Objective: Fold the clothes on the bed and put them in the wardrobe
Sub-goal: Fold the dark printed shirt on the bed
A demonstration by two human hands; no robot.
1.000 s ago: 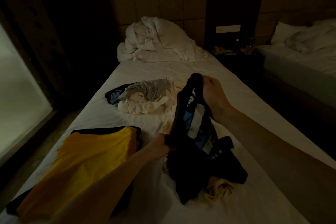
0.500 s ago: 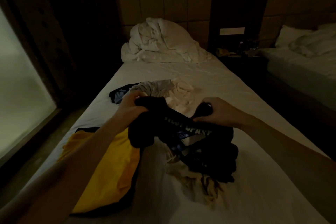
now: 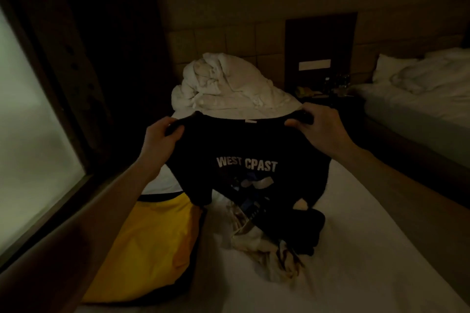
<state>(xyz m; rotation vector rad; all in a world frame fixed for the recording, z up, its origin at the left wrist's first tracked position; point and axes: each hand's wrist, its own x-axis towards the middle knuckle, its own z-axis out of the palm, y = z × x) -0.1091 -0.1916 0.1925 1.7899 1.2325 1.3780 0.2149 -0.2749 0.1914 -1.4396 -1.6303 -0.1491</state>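
Black shirt (image 3: 254,150) (white "WEST CPAST" print) hangs spread above the bed (image 3: 356,249); left hand (image 3: 160,138) and right hand (image 3: 320,127) fingers pinch its shoulders.

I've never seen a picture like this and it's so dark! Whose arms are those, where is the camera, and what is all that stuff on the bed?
The camera sits on a person's head, looking forward and down, so you see that person's own two arms. The left hand and right hand each pinch a shoulder of a black T-shirt with white letters, holding it up spread out. Below it is a bed with a white sheet. On it lie a yellow garment, laid flat, and a crumpled heap of dark and pale clothes. A bunched white duvet sits at the far end. Another bed stands to the right.
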